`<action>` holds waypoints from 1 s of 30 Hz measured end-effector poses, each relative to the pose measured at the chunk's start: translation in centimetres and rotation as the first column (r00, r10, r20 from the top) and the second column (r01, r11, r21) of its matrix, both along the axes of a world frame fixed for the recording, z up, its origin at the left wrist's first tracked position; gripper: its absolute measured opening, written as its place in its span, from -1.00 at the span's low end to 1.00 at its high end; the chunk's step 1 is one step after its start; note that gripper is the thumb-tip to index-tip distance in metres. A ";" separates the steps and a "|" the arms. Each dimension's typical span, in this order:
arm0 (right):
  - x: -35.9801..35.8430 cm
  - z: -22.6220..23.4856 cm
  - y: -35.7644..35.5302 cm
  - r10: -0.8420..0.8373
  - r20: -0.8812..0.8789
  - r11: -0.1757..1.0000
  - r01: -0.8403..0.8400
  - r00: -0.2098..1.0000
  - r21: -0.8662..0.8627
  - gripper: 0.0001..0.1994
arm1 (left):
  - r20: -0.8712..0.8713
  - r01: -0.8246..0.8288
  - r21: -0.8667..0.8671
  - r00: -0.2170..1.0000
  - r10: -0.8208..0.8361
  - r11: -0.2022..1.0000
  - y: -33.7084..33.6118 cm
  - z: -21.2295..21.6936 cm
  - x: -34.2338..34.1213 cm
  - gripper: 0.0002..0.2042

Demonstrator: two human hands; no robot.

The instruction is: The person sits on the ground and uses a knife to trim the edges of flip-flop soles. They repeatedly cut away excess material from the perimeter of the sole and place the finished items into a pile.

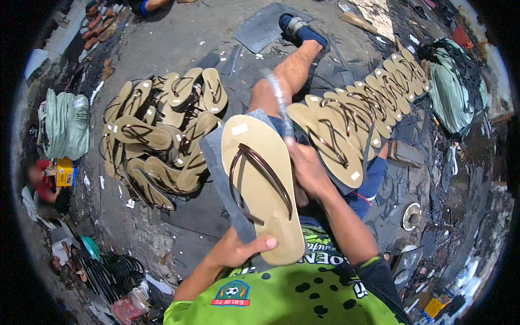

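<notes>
Head view: we see the left hand (236, 250) grip pinching the heel of 1 tan flip-flop (264, 187) held above the lap, while the right hand (307, 169) grip clamps a blurred knife (279, 103) beside its edge.

I am looking down at a gritty grey concrete floor (179, 38) that is carrying everything here. A loose heap of tan flip-flops (160, 135) with dark brown straps is lying on it to my left. A long overlapping row of tan flip-flops (374, 103) is running away to my right. Dark rubber sheets (265, 27) and scraps are lying around, and folded green sacks (65, 124) are sitting at the far left.
</notes>
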State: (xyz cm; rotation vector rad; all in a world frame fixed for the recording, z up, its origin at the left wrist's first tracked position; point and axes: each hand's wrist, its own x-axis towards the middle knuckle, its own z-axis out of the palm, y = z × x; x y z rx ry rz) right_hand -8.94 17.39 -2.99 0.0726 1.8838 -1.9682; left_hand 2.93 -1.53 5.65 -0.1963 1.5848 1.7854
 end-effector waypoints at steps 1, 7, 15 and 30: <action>1.2 2.2 -0.1 -0.112 -0.071 0.988 0.103 0.991 -0.117 -0.53 | 0.036 0.032 -0.032 0.999 -0.031 0.999 -0.1 -0.2 -0.1 -0.40; 3.1 7.5 2.8 -0.087 -0.218 0.991 0.107 0.972 0.082 -0.66 | -0.030 -0.369 0.449 0.904 0.427 0.814 1.6 0.1 -3.2 -0.56; 5.4 9.1 3.2 -0.066 -0.375 0.996 0.081 0.925 0.025 -0.78 | -0.121 -0.460 0.342 0.843 0.524 0.819 2.5 -0.5 -8.2 -0.70; 16.7 3.2 7.5 -0.009 0.023 1.000 0.008 1.000 0.026 -0.58 | 0.233 -0.501 0.274 0.863 0.449 0.821 -1.1 -5.5 -8.7 -0.59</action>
